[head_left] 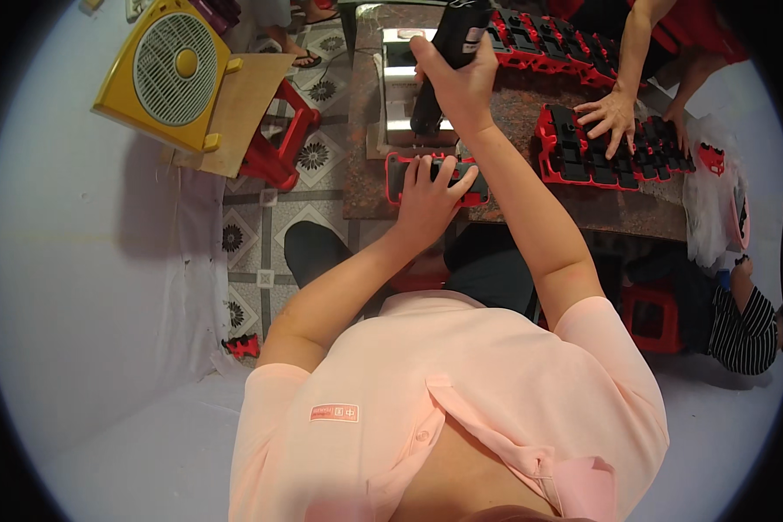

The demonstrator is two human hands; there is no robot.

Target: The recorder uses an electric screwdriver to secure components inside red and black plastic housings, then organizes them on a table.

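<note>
In my right hand (pixel 463 89), raised over the table, is a thick black electric screwdriver (pixel 452 42). My fingers wrap round its body, and its narrower end points down toward the table edge. My left hand (pixel 428 198) lies over a red and black plastic part (pixel 394 180) at the near edge of the table. Its fingers reach across the top of the part and hold it there, hiding much of its middle. The tool's lower end is above the part and apart from it.
A silver box (pixel 398 104) stands behind the part. To the right, another person's hand (pixel 613 120) rests on a row of red and black parts (pixel 574 165); another row (pixel 548 43) lies farther back. A plastic bag (pixel 709 213) hangs at right. A yellow fan (pixel 148 56) stands left.
</note>
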